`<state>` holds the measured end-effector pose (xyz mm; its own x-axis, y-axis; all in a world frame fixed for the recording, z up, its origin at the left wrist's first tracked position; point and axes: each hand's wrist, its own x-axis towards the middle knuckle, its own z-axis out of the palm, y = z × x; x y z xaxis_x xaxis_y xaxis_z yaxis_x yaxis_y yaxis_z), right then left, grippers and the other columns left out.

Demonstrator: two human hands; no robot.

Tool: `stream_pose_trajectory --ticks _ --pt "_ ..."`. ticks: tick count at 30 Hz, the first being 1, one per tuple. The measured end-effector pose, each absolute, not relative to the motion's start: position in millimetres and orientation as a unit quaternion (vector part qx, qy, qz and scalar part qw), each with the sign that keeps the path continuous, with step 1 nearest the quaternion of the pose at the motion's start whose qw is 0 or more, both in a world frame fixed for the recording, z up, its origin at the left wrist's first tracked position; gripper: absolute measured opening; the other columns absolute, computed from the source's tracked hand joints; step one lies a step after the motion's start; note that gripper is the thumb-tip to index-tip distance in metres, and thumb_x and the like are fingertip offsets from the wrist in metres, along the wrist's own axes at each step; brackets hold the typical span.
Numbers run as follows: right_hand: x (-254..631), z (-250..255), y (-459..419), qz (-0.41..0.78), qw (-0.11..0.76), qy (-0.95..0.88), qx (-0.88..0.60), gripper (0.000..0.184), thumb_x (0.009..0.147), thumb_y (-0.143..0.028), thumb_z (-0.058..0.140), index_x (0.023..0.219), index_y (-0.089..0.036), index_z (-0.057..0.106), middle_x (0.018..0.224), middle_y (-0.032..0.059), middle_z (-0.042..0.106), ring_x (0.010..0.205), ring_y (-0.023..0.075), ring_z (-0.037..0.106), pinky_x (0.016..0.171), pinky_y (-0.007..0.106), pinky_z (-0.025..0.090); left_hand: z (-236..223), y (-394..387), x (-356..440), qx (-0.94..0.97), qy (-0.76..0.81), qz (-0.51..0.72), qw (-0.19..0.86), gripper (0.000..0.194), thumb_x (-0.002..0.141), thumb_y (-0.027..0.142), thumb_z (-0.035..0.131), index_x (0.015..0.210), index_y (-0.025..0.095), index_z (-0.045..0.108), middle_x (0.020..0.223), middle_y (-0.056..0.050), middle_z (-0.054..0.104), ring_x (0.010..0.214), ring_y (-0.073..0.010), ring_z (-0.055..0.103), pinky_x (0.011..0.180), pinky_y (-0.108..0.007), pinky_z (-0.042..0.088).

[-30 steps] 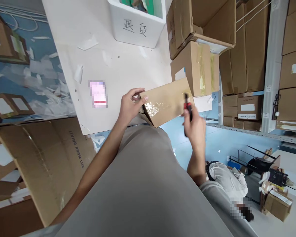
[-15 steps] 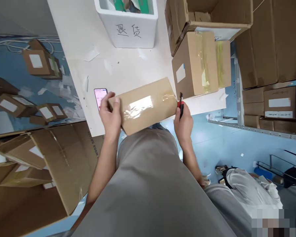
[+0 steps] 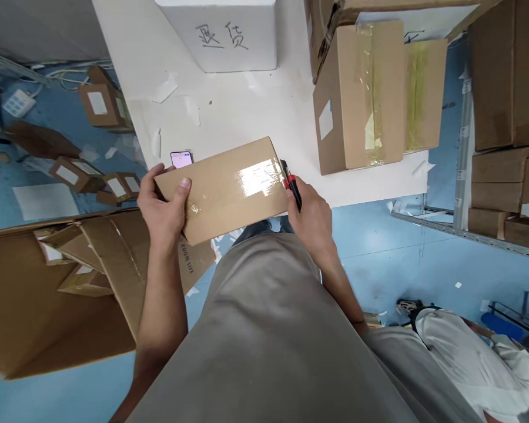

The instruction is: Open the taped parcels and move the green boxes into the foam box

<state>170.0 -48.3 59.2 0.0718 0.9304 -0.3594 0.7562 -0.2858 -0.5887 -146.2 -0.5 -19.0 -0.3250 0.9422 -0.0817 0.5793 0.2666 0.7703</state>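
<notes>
A long brown cardboard box is held at a slant over the near edge of the white table. A white label under shiny clear tape lies near its right end. My left hand is closed on the box's left end, thumb on the top face and fingers behind. In my right hand is a red and black utility knife, pointing up beside the box's right end. Whether its blade is out, I cannot tell. Just behind the box lies a phone, partly covered by it.
A white foam bin with handwriting stands at the table's back. Taped cartons stand on the right. Left of the table, a large open carton holds smaller boxes. A person in light clothing is at lower right.
The box has moved left with both hands. Its label now shows near the right end instead of left of the middle. The knife has come closer to the box's right end.
</notes>
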Motion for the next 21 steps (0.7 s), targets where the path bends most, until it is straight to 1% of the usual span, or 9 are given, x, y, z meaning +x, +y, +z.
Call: stream_pose_trajectory --ticks 3,6,9,12,16,18,21 --pt "171 60 -37 0.346 0.093 -0.598 -0.717 0.05 0.125 -0.04 0.033 0.163 -0.025 0.061 0.133 0.0131 0.078 0.117 0.0319 0.076 0.099 0.043 0.063 -17 0 -145 0.509 0.753 0.317 0.269 0.062 0.094 0.054 0.084 0.145 0.024 0.067 0.148 -0.009 0.081 0.138 -0.0294 0.077 0.127 -0.055 0.059" --pt "172 62 -32 0.345 0.065 -0.611 -0.71 0.051 0.125 -0.039 0.032 0.166 -0.025 0.058 0.136 0.0138 0.076 0.115 0.0316 0.076 0.099 0.043 0.063 -17 0 -146 0.51 0.754 0.315 0.27 0.066 0.093 0.058 0.083 0.147 0.023 0.067 0.148 -0.008 0.08 0.137 -0.0284 0.077 0.128 -0.053 0.058" --pt "173 64 -31 0.341 0.057 -0.618 -0.706 0.051 0.126 -0.039 0.033 0.169 -0.026 0.056 0.135 0.0132 0.075 0.114 0.031 0.076 0.099 0.042 0.063 -18 -1 -146 0.509 0.744 0.333 0.276 0.07 0.09 0.063 0.084 0.146 0.024 0.068 0.147 -0.008 0.08 0.136 -0.029 0.077 0.127 -0.053 0.059" --pt "174 65 -32 0.338 0.061 -0.623 -0.703 0.053 0.125 -0.04 0.033 0.172 -0.028 0.054 0.135 0.0129 0.075 0.114 0.031 0.075 0.099 0.042 0.063 -20 -1 -146 0.505 0.734 0.357 0.281 0.068 0.087 0.059 0.088 0.142 0.024 0.07 0.145 -0.009 0.082 0.134 -0.0307 0.078 0.126 -0.057 0.06" --pt "175 67 -30 0.336 0.032 -0.626 -0.703 0.054 0.125 -0.04 0.032 0.173 -0.026 0.052 0.137 0.0151 0.075 0.114 0.0322 0.076 0.099 0.044 0.062 -21 0 -146 0.497 0.747 0.346 0.276 0.065 0.089 0.052 0.086 0.144 0.022 0.069 0.144 -0.008 0.082 0.133 -0.0282 0.078 0.125 -0.053 0.06" --pt "175 69 -25 0.334 0.017 -0.626 -0.704 0.054 0.126 -0.04 0.033 0.174 -0.026 0.052 0.134 0.0161 0.077 0.114 0.0334 0.077 0.1 0.046 0.061 -22 0 -147 0.501 0.734 0.363 0.281 0.061 0.087 0.048 0.087 0.14 0.021 0.071 0.142 -0.008 0.082 0.131 -0.0282 0.077 0.123 -0.051 0.061" --pt "170 76 -16 0.326 0.003 -0.629 -0.705 0.055 0.127 -0.041 0.034 0.177 -0.022 0.048 0.117 0.0159 0.082 0.112 0.0342 0.079 0.1 0.046 0.061 -27 1 -149 0.502 0.718 0.392 0.282 0.052 0.085 0.042 0.089 0.129 0.02 0.074 0.135 -0.007 0.082 0.125 -0.0272 0.076 0.116 -0.048 0.062"
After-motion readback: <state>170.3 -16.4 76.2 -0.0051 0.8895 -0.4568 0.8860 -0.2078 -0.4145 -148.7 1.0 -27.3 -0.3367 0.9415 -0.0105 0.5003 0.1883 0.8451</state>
